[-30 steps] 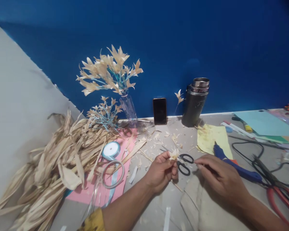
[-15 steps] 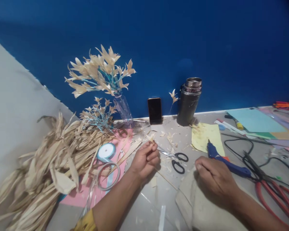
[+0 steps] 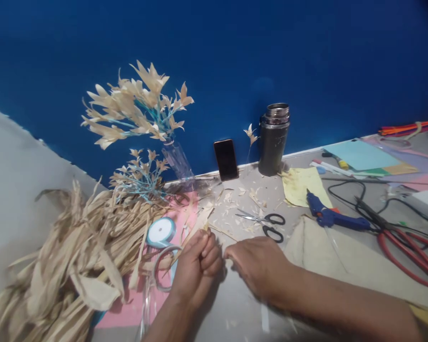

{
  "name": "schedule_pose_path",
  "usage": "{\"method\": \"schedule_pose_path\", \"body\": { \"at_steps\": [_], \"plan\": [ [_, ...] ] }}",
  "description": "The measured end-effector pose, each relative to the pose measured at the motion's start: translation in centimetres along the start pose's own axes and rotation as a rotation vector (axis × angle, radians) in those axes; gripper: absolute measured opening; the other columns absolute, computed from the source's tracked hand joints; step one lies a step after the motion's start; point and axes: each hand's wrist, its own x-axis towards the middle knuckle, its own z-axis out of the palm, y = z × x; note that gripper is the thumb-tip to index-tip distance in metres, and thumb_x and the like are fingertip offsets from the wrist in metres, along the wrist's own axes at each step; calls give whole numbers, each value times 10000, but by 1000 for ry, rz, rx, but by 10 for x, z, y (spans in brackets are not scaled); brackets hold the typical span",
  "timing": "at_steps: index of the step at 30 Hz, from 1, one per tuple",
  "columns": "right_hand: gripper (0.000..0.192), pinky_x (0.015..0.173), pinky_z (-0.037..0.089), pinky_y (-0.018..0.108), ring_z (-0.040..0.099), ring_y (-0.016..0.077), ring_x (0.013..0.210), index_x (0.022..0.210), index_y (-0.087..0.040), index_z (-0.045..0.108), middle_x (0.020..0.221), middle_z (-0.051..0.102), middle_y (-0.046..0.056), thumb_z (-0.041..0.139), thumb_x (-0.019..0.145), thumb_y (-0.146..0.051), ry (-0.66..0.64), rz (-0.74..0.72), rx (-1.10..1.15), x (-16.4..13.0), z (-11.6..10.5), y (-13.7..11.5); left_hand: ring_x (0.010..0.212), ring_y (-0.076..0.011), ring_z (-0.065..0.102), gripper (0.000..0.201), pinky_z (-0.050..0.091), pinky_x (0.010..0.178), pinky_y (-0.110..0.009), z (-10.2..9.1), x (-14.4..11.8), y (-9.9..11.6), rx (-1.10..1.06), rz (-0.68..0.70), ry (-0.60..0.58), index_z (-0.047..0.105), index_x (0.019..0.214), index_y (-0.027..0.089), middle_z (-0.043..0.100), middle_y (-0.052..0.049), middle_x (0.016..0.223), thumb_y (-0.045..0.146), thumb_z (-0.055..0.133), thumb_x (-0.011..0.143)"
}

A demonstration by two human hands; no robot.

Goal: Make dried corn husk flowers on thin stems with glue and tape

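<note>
My left hand (image 3: 199, 263) is closed in a pinch, and a small pale piece of dried husk (image 3: 206, 227) shows at its fingertips. Just to its right, my right hand (image 3: 262, 266) is held low over the table with fingers curled inward; anything in them is hidden. A thin pale strip (image 3: 224, 232) runs behind the gap between the hands. Beyond the right hand lie black-handled scissors (image 3: 262, 221), blades apart. The blue glue gun (image 3: 328, 216) rests on its side further right, by a beige cloth (image 3: 317, 247).
A heap of dried husks (image 3: 74, 256), a ribbon roll (image 3: 160, 231) and a tape ring (image 3: 160, 270) lie left. Husk flowers (image 3: 139, 104) stand in a clear bottle (image 3: 178, 159). A phone (image 3: 226, 160) and flask (image 3: 274, 140) stand by the wall. Red-handled cutters (image 3: 410, 251) lie right.
My right hand has moved left from beside the glue gun to near my left hand. My left hand has come lower and nearer to me. The view has shifted and tilted slightly.
</note>
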Motion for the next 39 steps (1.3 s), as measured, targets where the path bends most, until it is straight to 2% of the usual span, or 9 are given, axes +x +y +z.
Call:
{"method": "schedule_pose_path", "body": {
  "at_steps": [3,6,10,19,25,29,32,36,39],
  "plan": [
    [180,613,336,313,654,198,623,921,-207,643,736,744,38,473,934,-151,-106,9,-10,-4,17,14,436,-13,88,496,174,367,-126,-6,2,-13,-13,-32,-17,402,704,181,358,108,572,299,877,782],
    [228,635,329,312,645,195,624,953,-213,619,728,731,30,395,973,-177,-138,100,42,-11,14,30,427,-15,92,471,166,370,-132,-8,0,-25,-16,-126,-38,417,735,191,339,111,566,354,853,812],
    [233,633,326,308,614,190,592,875,-232,571,672,694,16,356,958,-200,-142,136,139,-13,8,38,415,-13,109,465,155,378,-138,-9,-2,-33,-23,-200,-54,411,758,202,344,111,567,375,839,822],
    [373,634,353,289,580,175,606,768,-249,480,664,640,14,261,1058,-332,-125,211,302,-10,5,26,411,-20,80,464,119,367,-142,-9,0,-30,14,-154,-57,438,816,214,308,136,526,392,867,789],
    [259,704,417,271,639,170,667,975,-219,600,695,688,-2,349,1035,-243,-131,382,411,-5,12,30,413,-25,76,439,133,375,-137,5,0,-25,45,-120,-88,432,847,222,300,147,503,356,849,820],
    [203,747,421,282,705,199,827,941,-192,663,909,776,70,465,982,-175,-232,308,244,-1,6,24,405,-17,123,446,148,379,-132,25,8,-27,76,-116,-144,426,817,213,359,130,521,346,852,815],
    [204,714,398,304,717,229,840,943,-188,702,947,789,93,505,989,-211,-347,268,3,3,-14,30,399,-8,152,482,160,371,-134,32,19,-32,70,-80,-140,409,751,199,393,111,544,360,861,799],
    [186,656,358,306,681,239,843,933,-176,721,935,738,125,538,963,-169,-276,488,-391,8,-52,71,391,-6,181,491,174,364,-135,27,30,-41,53,-58,-89,424,736,192,394,109,555,364,882,764],
    [196,645,343,297,652,259,934,883,-178,727,974,688,134,545,955,-178,-296,502,-409,9,-70,110,386,-8,199,498,182,366,-139,19,32,-45,78,-48,-49,428,734,193,386,111,545,386,886,757]
  ]
}}
